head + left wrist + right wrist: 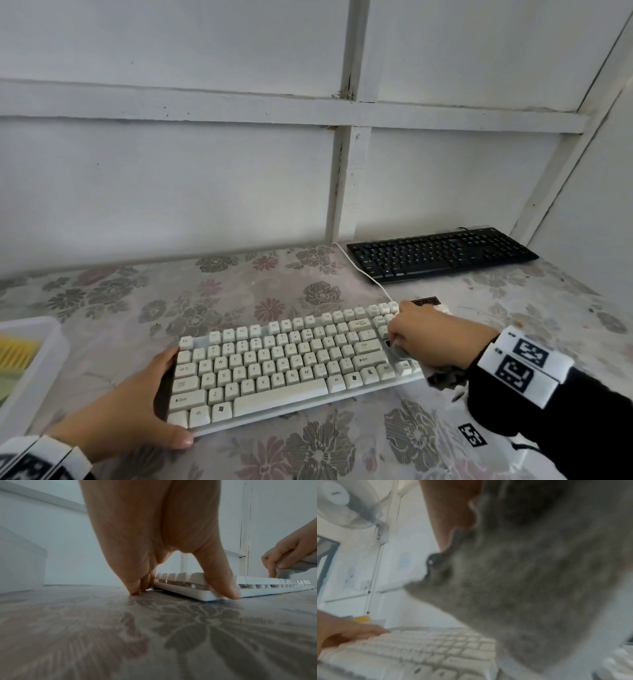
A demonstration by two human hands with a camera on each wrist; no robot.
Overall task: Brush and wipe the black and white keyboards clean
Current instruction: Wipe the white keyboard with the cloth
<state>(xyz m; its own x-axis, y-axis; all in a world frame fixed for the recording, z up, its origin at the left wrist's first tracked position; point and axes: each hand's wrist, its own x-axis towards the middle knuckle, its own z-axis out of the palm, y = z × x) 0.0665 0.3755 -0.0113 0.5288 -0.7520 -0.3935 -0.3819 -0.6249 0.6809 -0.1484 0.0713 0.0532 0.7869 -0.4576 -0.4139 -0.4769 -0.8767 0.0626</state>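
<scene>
wiping step, by the look of it: left hand (137, 407) spread flat against the white keyboard's (274, 363) left end on the floral table (239, 287), steadying it. right hand (428, 339) clutches a grey cloth (530, 588) at its right keys; next, sweep leftward. black keyboard (442, 253) waits behind.

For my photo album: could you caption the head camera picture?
Left hand steadies a white keyboard while the right hand wipes it with a grey cloth.
</scene>
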